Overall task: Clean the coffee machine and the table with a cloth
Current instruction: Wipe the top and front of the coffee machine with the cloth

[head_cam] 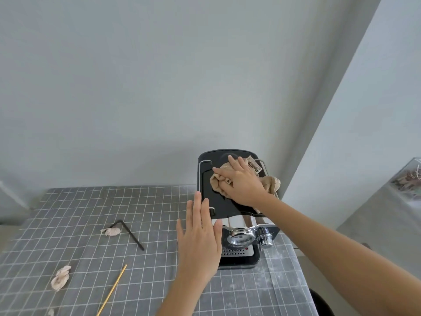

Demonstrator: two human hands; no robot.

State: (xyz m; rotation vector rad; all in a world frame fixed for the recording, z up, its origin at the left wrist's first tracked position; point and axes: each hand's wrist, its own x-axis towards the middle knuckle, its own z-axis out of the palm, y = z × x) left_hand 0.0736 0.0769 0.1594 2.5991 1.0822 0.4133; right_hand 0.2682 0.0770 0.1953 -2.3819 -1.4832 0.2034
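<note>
A black and chrome coffee machine (pixel 206 179) stands at the back right of the table (pixel 91 281), which is covered by a grey checked cloth. A crumpled beige cloth (pixel 218 185) lies on the machine's flat black top. My right hand (pixel 241 183) presses down on the beige cloth with the fingers spread over it. My left hand (pixel 200 238) is flat with the fingers together, held against the machine's front left side, holding nothing.
On the table lie a bent black rod (pixel 132 233), a thin wooden stick (pixel 112 290) and crumpled paper scraps (pixel 111 231) (pixel 60 278). White dust marks the table's right edge (pixel 282 270). A wall stands close behind the machine.
</note>
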